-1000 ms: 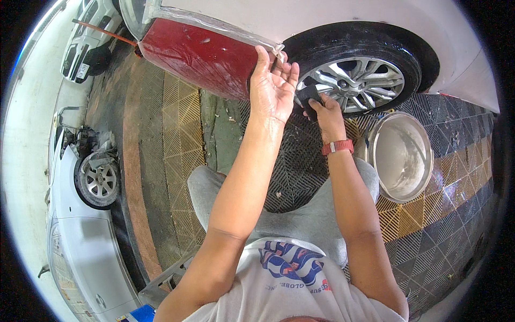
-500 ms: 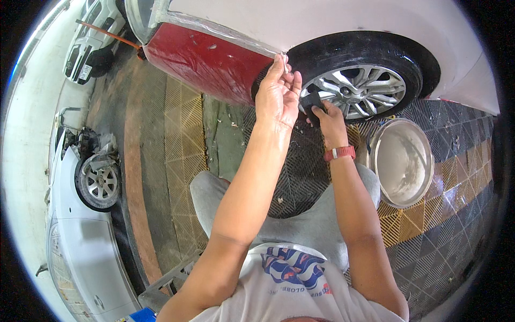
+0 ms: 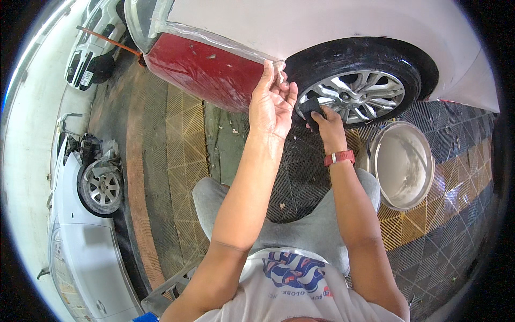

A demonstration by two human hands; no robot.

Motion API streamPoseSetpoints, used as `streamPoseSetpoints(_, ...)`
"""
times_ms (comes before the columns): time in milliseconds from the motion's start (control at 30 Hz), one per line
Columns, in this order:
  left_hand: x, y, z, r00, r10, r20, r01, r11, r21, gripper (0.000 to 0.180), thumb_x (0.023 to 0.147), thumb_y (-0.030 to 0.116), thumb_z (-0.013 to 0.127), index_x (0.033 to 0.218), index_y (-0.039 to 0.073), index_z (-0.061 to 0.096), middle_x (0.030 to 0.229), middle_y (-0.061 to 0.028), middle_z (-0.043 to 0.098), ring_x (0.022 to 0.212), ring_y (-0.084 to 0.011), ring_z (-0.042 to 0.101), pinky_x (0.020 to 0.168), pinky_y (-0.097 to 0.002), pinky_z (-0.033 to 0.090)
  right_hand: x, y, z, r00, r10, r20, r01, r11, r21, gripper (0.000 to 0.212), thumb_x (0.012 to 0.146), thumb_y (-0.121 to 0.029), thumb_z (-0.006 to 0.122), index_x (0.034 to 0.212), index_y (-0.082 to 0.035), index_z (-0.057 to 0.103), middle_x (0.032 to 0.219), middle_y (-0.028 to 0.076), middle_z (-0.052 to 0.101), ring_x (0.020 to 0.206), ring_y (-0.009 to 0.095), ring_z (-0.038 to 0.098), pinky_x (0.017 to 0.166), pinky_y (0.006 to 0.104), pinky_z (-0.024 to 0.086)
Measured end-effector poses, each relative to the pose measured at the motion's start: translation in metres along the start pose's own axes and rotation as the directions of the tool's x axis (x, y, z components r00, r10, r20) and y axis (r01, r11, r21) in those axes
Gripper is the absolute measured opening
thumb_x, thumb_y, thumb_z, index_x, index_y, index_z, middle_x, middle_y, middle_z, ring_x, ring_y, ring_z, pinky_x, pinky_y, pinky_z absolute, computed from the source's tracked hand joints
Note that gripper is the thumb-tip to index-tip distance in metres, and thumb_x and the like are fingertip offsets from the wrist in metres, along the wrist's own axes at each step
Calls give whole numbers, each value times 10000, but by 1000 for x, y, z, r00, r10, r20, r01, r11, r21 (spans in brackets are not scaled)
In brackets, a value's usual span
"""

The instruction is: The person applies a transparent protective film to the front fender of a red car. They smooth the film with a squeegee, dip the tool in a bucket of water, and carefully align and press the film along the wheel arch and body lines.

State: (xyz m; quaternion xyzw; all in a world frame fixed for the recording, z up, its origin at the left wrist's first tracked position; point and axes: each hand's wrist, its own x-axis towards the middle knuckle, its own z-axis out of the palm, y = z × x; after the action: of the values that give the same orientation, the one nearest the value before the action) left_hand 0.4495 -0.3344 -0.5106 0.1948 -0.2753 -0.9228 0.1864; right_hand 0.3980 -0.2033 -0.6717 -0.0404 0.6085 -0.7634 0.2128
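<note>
My left hand (image 3: 272, 104) is raised to the corner where the car's red panel (image 3: 206, 64) meets the wheel arch. Its thumb and fingers pinch a small whitish strip of masking tape (image 3: 279, 71), partly hidden by the fingers. Clear film and tape (image 3: 214, 35) run along the panel's upper edge to that corner. In my right hand (image 3: 331, 129), which wears a red wristband, is a black rectangular block (image 3: 309, 111), perhaps a sanding block. It is held just in front of the lower left of the wheel (image 3: 354, 94), whose tire (image 3: 306, 64) looks wet.
A round metal basin (image 3: 405, 166) with cloudy residue stands on the grid floor tiles (image 3: 413, 228) to the right. At left are a silver car (image 3: 88, 252) with an exposed wheel and a white vehicle (image 3: 88, 53) behind an orange bar (image 3: 110, 36). Pale car bodywork (image 3: 343, 19) overhangs the wheel.
My left hand has shifted slightly left and down, with the tape strip now lower between its fingers. My right hand and the black block have moved a little left and down.
</note>
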Motion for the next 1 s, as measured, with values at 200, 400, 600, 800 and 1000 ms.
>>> streamPoseSetpoints(200, 3, -3, 5, 996, 71, -46, -72, 997, -28, 219, 966, 228, 822, 1094, 73, 735, 902, 40, 623, 822, -62, 572, 872, -275, 545, 3, 3, -2, 999, -44, -21, 43, 998, -54, 208, 1032, -65, 636, 1180, 63, 707, 990, 76, 764, 750, 121, 679, 660, 260, 538)
streamPoseSetpoints(400, -15, 14, 4, 991, 125, -45, -126, 992, -18, 188, 975, 210, 808, 1084, 73, 740, 951, 32, 677, 877, -58, 621, 881, -288, 547, -6, -11, 1, 1000, 30, -5, -30, 1000, 3, 216, 1038, -81, 639, 1192, 59, 699, 974, 80, 762, 715, 121, 679, 646, 260, 530)
streamPoseSetpoints(600, -36, 53, -9, 976, 218, 28, -219, 976, 18, 164, 1017, 204, 749, 1105, 68, 724, 874, 22, 685, 845, -68, 656, 896, -304, 554, -2, -5, -1, 1000, 22, -7, -21, 999, 36, 217, 1041, -86, 636, 1198, 48, 698, 965, 78, 761, 699, 123, 673, 631, 261, 515)
streamPoseSetpoints(800, -60, 107, -22, 897, 416, 153, -441, 805, 396, 146, 1027, 204, 738, 1067, 65, 726, 990, 7, 712, 903, -95, 638, 880, -309, 526, -3, -8, -1, 1000, -4, 0, 4, 999, -39, 246, 1022, -52, 641, 1224, 80, 691, 1006, 94, 754, 783, 135, 681, 661, 285, 574)
streamPoseSetpoints(1000, -56, 138, -40, 643, 709, 291, -496, 96, 863, 207, 1079, 185, 660, 1072, -13, 721, 1188, -71, 723, 891, -69, 602, 800, -264, 549, -7, -10, 3, 999, 32, -15, -32, 999, 11, 246, 1023, -37, 625, 1231, 78, 688, 1006, 115, 755, 809, 159, 707, 668, 293, 586)
